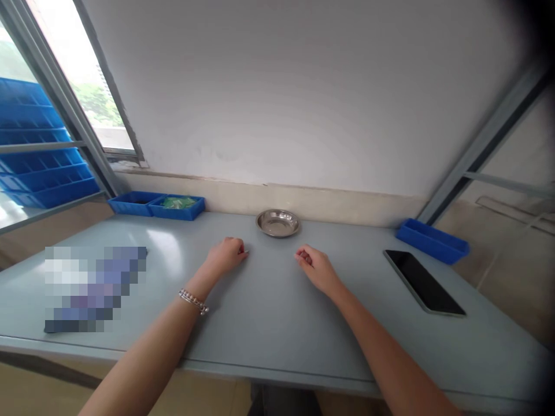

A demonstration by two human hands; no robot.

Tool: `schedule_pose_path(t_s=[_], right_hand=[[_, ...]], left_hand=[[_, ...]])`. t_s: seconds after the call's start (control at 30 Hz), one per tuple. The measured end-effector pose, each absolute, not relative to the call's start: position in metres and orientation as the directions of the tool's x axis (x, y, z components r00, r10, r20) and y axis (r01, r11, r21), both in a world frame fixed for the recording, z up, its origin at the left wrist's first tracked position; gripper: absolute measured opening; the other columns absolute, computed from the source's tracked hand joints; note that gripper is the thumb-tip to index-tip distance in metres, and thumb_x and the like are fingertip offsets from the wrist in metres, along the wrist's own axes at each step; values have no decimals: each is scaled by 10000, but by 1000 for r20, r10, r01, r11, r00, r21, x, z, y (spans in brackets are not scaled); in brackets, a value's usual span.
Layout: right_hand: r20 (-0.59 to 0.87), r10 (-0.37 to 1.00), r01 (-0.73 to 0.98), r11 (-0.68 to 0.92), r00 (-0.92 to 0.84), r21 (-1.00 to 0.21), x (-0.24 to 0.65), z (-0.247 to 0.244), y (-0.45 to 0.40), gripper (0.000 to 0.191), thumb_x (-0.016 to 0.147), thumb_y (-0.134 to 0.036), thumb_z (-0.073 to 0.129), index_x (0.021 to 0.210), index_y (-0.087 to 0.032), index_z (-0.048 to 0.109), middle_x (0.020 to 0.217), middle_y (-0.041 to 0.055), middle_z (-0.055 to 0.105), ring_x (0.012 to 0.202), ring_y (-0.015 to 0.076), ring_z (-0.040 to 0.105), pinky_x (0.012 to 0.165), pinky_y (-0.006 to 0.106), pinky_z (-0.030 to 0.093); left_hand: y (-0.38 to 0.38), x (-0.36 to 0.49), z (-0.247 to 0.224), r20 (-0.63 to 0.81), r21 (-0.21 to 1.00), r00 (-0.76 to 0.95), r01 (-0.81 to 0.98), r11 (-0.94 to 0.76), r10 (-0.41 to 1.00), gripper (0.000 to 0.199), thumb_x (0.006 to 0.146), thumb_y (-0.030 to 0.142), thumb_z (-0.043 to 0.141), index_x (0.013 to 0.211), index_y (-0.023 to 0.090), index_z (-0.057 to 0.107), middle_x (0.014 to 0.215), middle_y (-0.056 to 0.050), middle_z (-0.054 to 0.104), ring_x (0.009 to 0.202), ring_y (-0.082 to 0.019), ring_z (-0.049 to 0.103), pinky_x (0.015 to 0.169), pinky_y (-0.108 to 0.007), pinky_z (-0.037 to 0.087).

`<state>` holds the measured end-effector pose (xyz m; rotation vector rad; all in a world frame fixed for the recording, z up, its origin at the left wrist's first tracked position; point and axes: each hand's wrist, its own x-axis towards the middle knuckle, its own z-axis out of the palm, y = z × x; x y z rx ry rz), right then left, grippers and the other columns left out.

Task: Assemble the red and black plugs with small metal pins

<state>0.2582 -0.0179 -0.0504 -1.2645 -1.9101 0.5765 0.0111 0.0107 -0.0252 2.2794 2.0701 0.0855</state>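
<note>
My left hand [226, 255] rests on the grey table with its fingers curled and thumb close to the index finger. Whatever may be between those fingertips is too small to make out. A beaded bracelet [193, 301] circles the left wrist. Opposite it, my right hand [318, 268] is also curled, thumb and fingertips drawn together. Its inner side is partly hidden, so I cannot tell if it holds anything small. Beyond and between both hands sits a shallow round metal dish [278, 223], apart from them.
Two blue bins [134, 204] stand at the back left, one with a green-and-clear plastic bag [178, 202]. A blurred-out object [99, 289] lies at left. On the right are a dark-screened tablet [422, 282] and a blue bin [432, 240]. Stacked blue trays [43, 162] fill the left shelf.
</note>
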Motion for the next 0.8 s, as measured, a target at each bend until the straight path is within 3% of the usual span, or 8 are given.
schedule_pose_path(t_s=[0.17, 0.3, 0.4, 0.53, 0.67, 0.8], right_hand=[[339, 913, 575, 407, -228, -709, 258, -49, -18, 137, 785, -295, 409, 749, -192, 492, 632, -5, 528, 562, 114, 464, 566, 237, 372], [321, 918, 563, 396, -232, -725, 257, -48, -19, 158, 788, -313, 404, 748, -191, 497, 624, -6, 526, 555, 115, 464, 564, 240, 372], [292, 927, 536, 375, -236, -757, 255, -46, -22, 193, 793, -358, 408, 762, -192, 502, 624, -8, 526, 553, 114, 465, 558, 238, 373], [258, 927, 476, 362, -271, -802, 249, -41, -28, 265, 805, -427, 390, 765, -193, 508, 587, -19, 507, 538, 107, 449, 525, 222, 359], [216, 914, 436, 359, -342, -825, 245, -38, -34, 336, 816, -442, 364, 628, -184, 469, 521, -30, 450, 494, 92, 398, 478, 206, 325], [199, 908, 443, 360, -369, -821, 245, -36, -36, 373, 811, -448, 374, 558, -180, 430, 489, -33, 429, 481, 87, 386, 470, 205, 309]], left_hand=[[7, 12, -21, -60, 24, 91, 996, -90, 994, 231, 708, 361, 489, 814, 190, 601, 884, -92, 612, 831, -227, 557, 651, -287, 419], [3, 14, -16, -41, 65, 130, 990, -128, 991, 195, 718, 320, 487, 801, 188, 604, 869, -91, 619, 825, -234, 556, 636, -286, 406], [-4, 26, -12, 66, 192, 302, 932, -309, 951, 200, 752, 326, 466, 804, 194, 606, 834, -63, 632, 767, -203, 560, 629, -272, 393], [-17, 48, -9, 201, 366, 569, 711, -600, 797, 179, 775, 300, 477, 826, 186, 605, 796, -21, 637, 707, -139, 550, 650, -231, 381], [-27, 64, -11, 261, 396, 674, 578, -713, 691, 190, 801, 296, 461, 834, 174, 603, 763, -15, 620, 681, -116, 529, 641, -215, 376], [-30, 69, -14, 292, 387, 667, 573, -723, 685, 212, 812, 318, 450, 819, 167, 599, 745, -20, 593, 665, -112, 513, 626, -213, 377]])
